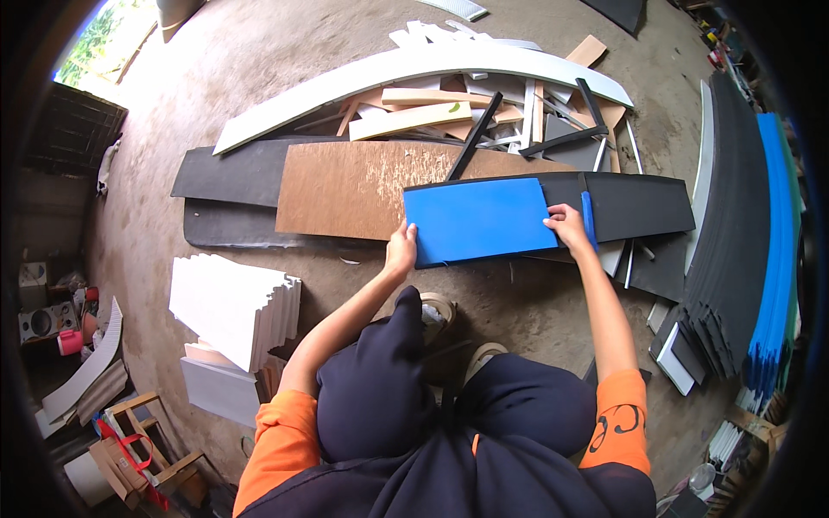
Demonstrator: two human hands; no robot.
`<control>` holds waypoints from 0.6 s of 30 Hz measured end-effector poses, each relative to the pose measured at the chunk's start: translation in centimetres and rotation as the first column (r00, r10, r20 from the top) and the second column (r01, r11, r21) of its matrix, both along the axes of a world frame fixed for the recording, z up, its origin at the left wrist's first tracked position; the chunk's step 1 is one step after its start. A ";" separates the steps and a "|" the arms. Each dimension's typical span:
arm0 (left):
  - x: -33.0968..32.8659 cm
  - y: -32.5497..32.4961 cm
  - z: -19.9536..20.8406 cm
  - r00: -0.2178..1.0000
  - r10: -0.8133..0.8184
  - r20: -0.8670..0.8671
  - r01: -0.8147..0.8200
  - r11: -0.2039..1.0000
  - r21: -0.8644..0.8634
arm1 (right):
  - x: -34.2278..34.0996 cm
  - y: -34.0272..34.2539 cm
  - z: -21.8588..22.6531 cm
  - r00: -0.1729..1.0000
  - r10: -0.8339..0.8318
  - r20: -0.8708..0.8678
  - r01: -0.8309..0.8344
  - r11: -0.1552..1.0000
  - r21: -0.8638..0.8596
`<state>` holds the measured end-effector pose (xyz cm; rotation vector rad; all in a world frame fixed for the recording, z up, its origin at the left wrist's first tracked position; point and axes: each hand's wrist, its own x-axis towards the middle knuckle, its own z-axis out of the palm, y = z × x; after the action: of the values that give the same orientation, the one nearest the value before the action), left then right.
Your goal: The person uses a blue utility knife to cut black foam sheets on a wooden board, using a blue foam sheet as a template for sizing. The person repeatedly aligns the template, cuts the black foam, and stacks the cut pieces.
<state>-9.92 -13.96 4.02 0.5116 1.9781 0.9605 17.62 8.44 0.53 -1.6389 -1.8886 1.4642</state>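
Observation:
A blue rectangular foam-like sheet (479, 218) with a dark edge is held flat in front of me. My left hand (401, 249) grips its left edge near the lower corner, thumb on top. My right hand (568, 226) pinches its right edge, fingers bent over the rim. Beside the right hand, a narrow blue piece with a dark thin end (589, 217) lies on a long black sheet (648, 207); its kind is unclear. Left of the blue sheet, a brown board (332, 190) with a scuffed, flaking surface rests on darker sheets (226, 223).
Beyond the boards lies a heap of offcut strips (414, 119), with a long curved white strip (449, 62) across it. A stack of white pieces (229, 302) stands at my left. Tall black sheets (734, 216) and blue sheets (771, 250) line the right side.

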 end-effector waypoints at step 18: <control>-8.8 1.3 -4.7 0.833 -0.012 -0.553 0.020 1.000 0.008 | -6.5 -5.2 -1.9 0.996 -0.093 -0.014 0.093 0.996 0.017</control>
<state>-18.72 -12.62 -0.68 0.8934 2.4762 0.8770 11.08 3.28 -1.37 -1.6808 -1.7879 1.4139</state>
